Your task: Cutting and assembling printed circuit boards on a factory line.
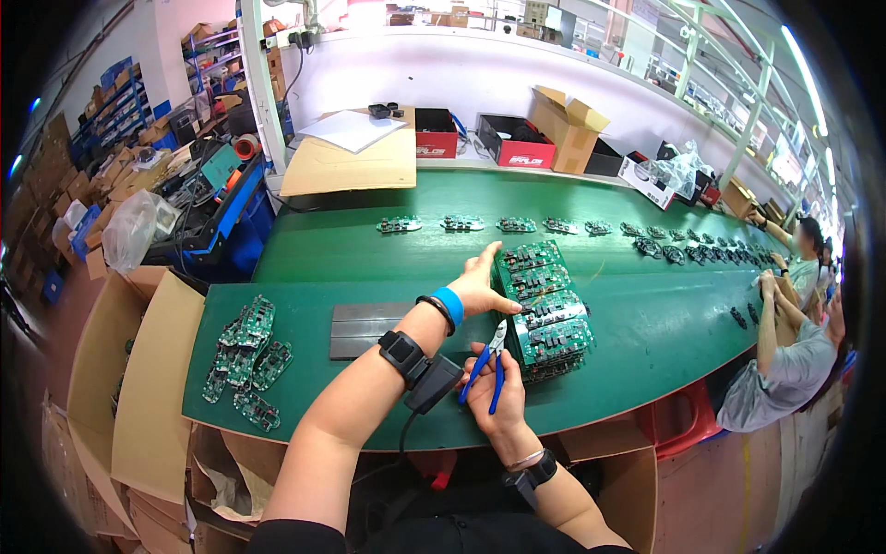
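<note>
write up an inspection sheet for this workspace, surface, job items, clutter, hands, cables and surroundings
Surface: flat green worktop, partly covered.
Job items: stacked rectangular green circuit-board panels; metal pliers with blue handles.
Clutter: loose pile of contoured green circuit boards, left; flat dark-grey rectangular plate.
Hands: bare left hand spread against the panels; bare right hand holds the pliers.
Cables: thin black cable passing in front of the worktop's near edge.
Surroundings: open brown cardboard box, left; co-worker in grey top, right.
</note>
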`<action>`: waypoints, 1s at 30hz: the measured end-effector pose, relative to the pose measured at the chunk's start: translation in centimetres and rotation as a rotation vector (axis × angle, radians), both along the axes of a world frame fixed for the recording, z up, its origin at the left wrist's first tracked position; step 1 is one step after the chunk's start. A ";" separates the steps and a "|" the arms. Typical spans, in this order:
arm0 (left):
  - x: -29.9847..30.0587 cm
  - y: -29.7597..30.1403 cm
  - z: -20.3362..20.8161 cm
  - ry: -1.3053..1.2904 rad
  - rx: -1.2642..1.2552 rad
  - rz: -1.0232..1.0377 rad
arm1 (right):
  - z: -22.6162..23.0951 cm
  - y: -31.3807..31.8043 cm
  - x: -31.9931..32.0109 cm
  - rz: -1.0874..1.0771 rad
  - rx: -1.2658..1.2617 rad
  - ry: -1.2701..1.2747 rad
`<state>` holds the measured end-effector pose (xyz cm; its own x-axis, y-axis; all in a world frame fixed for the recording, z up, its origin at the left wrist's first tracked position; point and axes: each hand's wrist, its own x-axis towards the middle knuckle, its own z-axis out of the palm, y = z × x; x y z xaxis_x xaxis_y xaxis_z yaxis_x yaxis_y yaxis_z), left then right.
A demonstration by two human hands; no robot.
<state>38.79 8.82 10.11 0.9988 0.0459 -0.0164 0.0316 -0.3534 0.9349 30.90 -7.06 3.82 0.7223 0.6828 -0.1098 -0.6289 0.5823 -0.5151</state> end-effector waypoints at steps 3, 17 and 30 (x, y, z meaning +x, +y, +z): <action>-0.5 -0.7 0.1 0.009 0.246 0.260 | 0.6 -0.5 -0.9 0.030 -0.078 -0.050; -1.0 -2.0 3.8 0.012 0.598 -0.021 | -0.9 -3.8 -2.0 0.037 -0.327 -0.770; -0.7 -2.1 1.8 -0.303 0.302 -0.101 | 0.2 -4.4 -2.3 -0.029 -0.451 -0.916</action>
